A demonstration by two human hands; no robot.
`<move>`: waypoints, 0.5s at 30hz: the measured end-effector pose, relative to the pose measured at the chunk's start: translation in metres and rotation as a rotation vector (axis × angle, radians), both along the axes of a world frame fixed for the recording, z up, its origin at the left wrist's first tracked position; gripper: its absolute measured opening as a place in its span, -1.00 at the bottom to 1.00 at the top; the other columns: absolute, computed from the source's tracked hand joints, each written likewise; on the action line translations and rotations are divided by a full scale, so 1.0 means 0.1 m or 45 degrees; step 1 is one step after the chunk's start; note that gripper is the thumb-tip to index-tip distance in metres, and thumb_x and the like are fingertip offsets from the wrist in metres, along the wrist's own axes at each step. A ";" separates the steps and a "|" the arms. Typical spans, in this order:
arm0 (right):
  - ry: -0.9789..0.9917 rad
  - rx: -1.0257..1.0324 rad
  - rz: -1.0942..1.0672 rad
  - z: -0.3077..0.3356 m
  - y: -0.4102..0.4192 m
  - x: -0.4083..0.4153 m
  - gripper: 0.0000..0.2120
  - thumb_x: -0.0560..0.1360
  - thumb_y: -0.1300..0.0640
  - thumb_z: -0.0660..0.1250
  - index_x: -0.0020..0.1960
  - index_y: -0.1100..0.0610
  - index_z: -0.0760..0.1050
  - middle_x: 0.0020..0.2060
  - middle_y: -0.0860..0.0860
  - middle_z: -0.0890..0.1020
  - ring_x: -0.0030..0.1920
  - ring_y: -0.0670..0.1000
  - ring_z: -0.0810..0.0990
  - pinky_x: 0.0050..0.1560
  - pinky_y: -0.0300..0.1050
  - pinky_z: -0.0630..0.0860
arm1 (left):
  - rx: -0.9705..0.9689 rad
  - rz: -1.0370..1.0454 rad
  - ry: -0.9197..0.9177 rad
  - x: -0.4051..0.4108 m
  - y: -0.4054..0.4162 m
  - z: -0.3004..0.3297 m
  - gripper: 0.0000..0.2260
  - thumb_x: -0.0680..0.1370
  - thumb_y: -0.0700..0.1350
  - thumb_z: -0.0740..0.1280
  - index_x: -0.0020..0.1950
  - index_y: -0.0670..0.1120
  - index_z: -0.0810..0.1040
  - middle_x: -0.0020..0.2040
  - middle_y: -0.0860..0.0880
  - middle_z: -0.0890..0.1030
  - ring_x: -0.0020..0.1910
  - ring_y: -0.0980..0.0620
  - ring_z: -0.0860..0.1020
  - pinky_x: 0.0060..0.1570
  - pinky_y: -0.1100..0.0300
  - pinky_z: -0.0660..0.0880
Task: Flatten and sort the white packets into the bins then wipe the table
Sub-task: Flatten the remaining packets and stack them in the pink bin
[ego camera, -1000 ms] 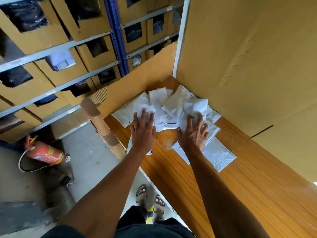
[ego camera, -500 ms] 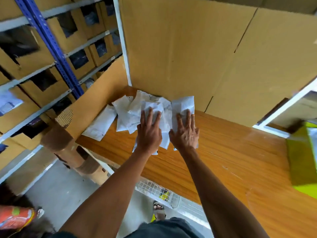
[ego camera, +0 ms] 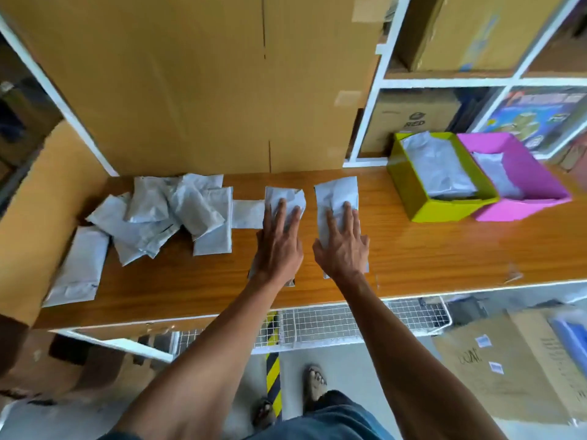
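Two white packets lie side by side in the middle of the wooden table (ego camera: 428,258). My left hand (ego camera: 279,242) presses flat on the left packet (ego camera: 282,195), fingers straight. My right hand (ego camera: 343,246) presses flat on the right packet (ego camera: 336,192) the same way. A loose pile of white packets (ego camera: 165,211) lies at the table's left, with one more packet (ego camera: 79,265) by the left edge. At the right stand a green bin (ego camera: 422,198) and a pink bin (ego camera: 533,173), each with white packets inside.
A large cardboard sheet (ego camera: 206,84) stands behind the table. White shelving (ego camera: 444,81) with boxes rises behind the bins. A wire basket (ego camera: 333,325) hangs under the table's front edge. Cardboard boxes (ego camera: 508,360) sit on the floor at the right.
Both hands have slid two packets rightward out of the pile to the table's middle. The camera has swung right, bringing the green and pink bins into view.
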State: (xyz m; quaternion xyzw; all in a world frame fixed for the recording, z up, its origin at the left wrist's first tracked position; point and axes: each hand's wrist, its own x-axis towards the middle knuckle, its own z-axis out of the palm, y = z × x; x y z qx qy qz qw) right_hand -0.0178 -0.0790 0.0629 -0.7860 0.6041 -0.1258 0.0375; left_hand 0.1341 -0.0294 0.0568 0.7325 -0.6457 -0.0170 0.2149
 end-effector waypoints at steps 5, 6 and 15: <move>-0.026 -0.036 -0.229 0.04 -0.02 -0.86 -0.15 0.46 -0.19 0.31 0.67 -0.12 0.06 0.68 0.10 -0.02 0.66 0.18 0.03 0.27 0.31 0.46 | -0.001 -0.199 0.060 -0.86 -0.26 0.09 -0.40 0.65 -0.12 0.26 0.69 0.06 0.22 0.73 -0.05 0.05 0.70 -0.21 -0.07 0.40 -0.38 0.37; -0.032 -0.047 -0.271 0.05 -0.03 -1.05 -0.16 0.47 -0.19 0.32 0.67 -0.11 0.07 0.68 0.10 -0.02 0.67 0.18 0.03 0.28 0.31 0.45 | 0.001 -0.240 0.059 -1.05 -0.31 0.10 -0.40 0.64 -0.12 0.28 0.68 0.06 0.24 0.73 -0.05 0.06 0.70 -0.21 -0.06 0.38 -0.38 0.38; -0.070 -0.057 -0.642 -0.02 0.01 -2.92 -0.15 0.44 -0.19 0.29 0.66 -0.10 0.08 0.67 0.10 0.02 0.66 0.17 0.05 0.32 0.31 0.46 | 0.048 -0.562 -0.004 -2.92 -0.72 0.00 -0.39 0.61 -0.10 0.28 0.67 0.06 0.26 0.73 -0.06 0.07 0.70 -0.20 -0.04 0.33 -0.35 0.41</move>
